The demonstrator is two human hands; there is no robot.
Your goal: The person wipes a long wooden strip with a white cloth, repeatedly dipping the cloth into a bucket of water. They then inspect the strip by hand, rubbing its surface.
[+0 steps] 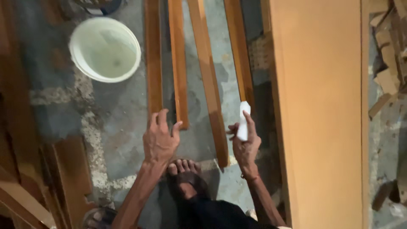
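Here, I see left hand spread, fingertips on near ends of two long orange-brown wooden slats lying on grey concrete floor. Right hand pinches small white block against end of fourth slat. White plastic bucket stands well apart, upper left.

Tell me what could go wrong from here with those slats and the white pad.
The left hand only rests on two slat ends, so they could slide on the floor. The white pad in the right hand may miss the narrow slat. The bare foot lies near the middle slat's end and could get knocked.
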